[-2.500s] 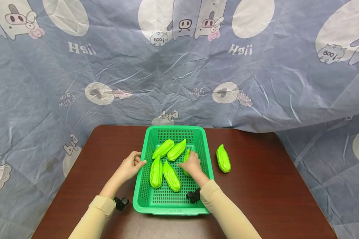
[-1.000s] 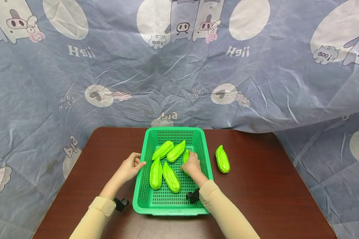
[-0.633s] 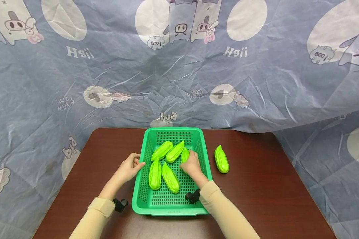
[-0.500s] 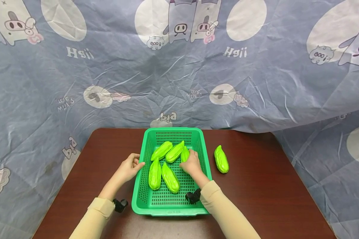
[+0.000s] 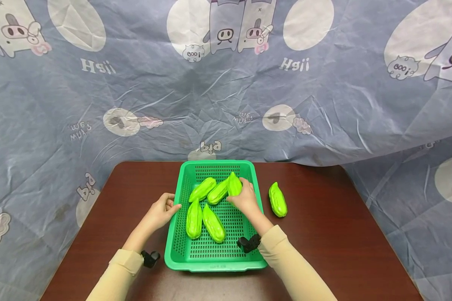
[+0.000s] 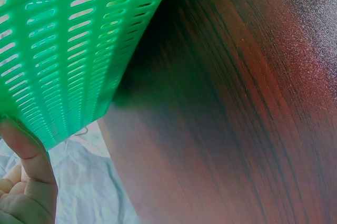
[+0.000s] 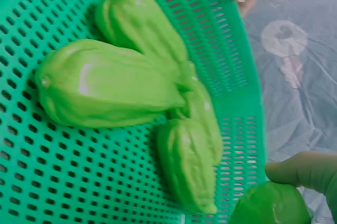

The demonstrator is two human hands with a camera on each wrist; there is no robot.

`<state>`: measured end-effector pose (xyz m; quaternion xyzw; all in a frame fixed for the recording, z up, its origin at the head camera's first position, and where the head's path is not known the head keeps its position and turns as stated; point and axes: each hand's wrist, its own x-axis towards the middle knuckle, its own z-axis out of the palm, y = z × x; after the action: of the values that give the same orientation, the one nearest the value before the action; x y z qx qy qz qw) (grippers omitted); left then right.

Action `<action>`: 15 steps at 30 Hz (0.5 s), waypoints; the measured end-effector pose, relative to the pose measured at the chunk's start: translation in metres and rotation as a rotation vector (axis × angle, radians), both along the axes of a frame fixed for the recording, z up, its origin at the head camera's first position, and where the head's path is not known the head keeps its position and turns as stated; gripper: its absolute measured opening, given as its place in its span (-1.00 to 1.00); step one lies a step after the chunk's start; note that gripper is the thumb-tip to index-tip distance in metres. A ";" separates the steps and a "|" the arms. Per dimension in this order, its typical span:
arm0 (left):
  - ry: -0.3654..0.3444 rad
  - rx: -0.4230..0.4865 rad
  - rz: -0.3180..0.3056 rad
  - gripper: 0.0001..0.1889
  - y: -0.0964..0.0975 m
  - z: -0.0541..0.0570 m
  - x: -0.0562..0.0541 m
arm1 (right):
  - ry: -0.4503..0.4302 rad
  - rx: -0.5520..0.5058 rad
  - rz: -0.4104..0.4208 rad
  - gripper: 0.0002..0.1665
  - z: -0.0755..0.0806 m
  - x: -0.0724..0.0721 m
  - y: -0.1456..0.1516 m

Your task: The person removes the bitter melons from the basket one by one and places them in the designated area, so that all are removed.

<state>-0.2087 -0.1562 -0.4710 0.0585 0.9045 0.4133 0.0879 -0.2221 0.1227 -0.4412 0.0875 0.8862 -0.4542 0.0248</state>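
My right hand (image 5: 246, 200) grips a light green bitter melon (image 5: 234, 184) by its near end, over the right part of the green basket (image 5: 214, 266). At the right wrist view's lower edge, the thumb lies on that melon (image 7: 271, 205). Several more bitter melons rest in the basket, among them a front one (image 5: 214, 224) and a back-left one (image 5: 202, 189). On the left, my left hand (image 5: 162, 212) pinches the basket's rim. The left wrist view has that hand (image 6: 29, 182) against the slotted wall. Another bitter melon (image 5: 277, 200) lies on the table right of the basket.
The basket stands on a dark red-brown wooden table (image 5: 324, 234). Behind and beside the table hangs a blue-grey printed cloth (image 5: 196, 92). A small black camera is strapped to each wrist.
My right hand has taken hold of the bitter melon at the basket's right side and raised it from the bottom, moving away from me. My left hand has stayed at the rim.
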 end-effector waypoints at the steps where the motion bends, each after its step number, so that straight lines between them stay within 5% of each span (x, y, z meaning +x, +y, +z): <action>1: -0.002 -0.002 0.000 -0.47 0.000 0.000 0.000 | 0.001 -0.010 -0.002 0.01 0.003 0.000 0.002; 15: -0.007 -0.009 -0.001 -0.48 -0.001 -0.001 -0.001 | -0.004 -0.055 -0.036 0.00 0.029 0.000 0.029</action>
<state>-0.2098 -0.1572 -0.4720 0.0569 0.9059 0.4096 0.0917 -0.2217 0.1513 -0.4120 0.1035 0.8717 -0.4786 0.0207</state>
